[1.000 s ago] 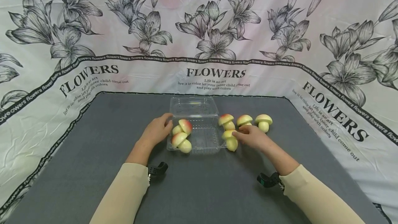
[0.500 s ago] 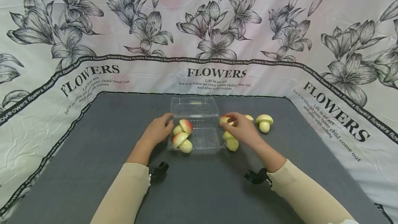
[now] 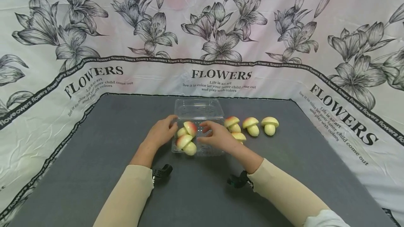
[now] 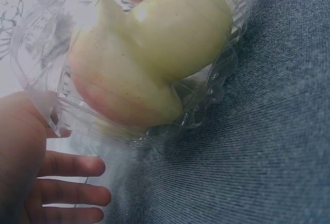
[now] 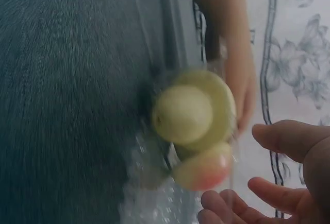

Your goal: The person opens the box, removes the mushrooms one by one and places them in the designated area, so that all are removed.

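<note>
A clear plastic clamshell box [image 3: 209, 152] lies with its lid [image 3: 198, 108] folded back. Two pale yellow toy mushrooms with red-blushed caps, one [image 3: 186, 143] in front of the other [image 3: 191, 128], fill its left side. My left hand [image 3: 160, 133] rests at the box's left edge; in the left wrist view its fingers [image 4: 77, 192] extend straight beside the plastic. Over the box, just right of those mushrooms, is my right hand [image 3: 219, 137], holding nothing. Its thumb and fingers are spread apart in the right wrist view, close to a red-tinged cap [image 5: 203, 171].
Right of the box, three more mushrooms stand in a row: one [image 3: 233, 124] at its edge, one [image 3: 251, 126] in the middle, one [image 3: 269, 126] farthest right. Another [image 3: 238, 137] is partly hidden by my right forearm. A flower-printed cloth [image 3: 151, 76] borders the grey table [image 3: 195, 192].
My right hand has moved left, from the mushrooms right of the box to above the box's middle. My left hand stays at the left edge, and the mushrooms keep their places.
</note>
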{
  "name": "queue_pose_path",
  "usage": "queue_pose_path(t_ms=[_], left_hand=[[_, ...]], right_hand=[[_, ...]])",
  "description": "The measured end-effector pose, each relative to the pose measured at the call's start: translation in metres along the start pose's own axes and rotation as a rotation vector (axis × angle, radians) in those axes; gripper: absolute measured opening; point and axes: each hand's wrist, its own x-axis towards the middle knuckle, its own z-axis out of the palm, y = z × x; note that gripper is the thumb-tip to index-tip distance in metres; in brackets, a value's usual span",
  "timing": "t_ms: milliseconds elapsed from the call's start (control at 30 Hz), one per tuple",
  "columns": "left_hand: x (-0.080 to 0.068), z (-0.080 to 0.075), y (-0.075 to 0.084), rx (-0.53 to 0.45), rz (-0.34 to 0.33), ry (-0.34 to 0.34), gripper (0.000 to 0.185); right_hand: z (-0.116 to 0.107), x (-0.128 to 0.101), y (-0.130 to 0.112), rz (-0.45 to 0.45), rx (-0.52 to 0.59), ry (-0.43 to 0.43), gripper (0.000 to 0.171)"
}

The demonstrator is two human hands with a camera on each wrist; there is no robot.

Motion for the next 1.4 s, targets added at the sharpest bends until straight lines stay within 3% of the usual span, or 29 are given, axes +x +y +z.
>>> queue_pose_path(t_ms=[267,433,700,833,1000,1400], left_hand=[[-0.001,0.003,0.002,0.017,0.013,-0.002,0.045],[0.001,0.005,0.002,0.013,0.014,-0.004,0.046],[0.0,0.002,0.003,0.012,0.004,-0.002,0.046],[0.001,0.003,0.003,0.011,0.006,-0.001,0.045],[0.002,0.004,0.003,0.015,0.007,0.004,0.046],[0.001,0.001,0.002,0.018,0.001,0.005,0.047]], right_hand=[[0.026,0.008,-0.004,-0.036,-0.026,-0.123,0.061],[0.034,0.011,-0.005,-0.043,-0.091,-0.113,0.063],[0.035,0.01,-0.007,-0.052,-0.081,-0.1,0.06],[0.03,0.005,-0.006,-0.066,-0.031,-0.086,0.06],[0.02,-0.003,-0.004,-0.083,0.109,-0.083,0.061],[-0.019,-0.027,0.013,-0.052,0.247,-0.01,0.058]])
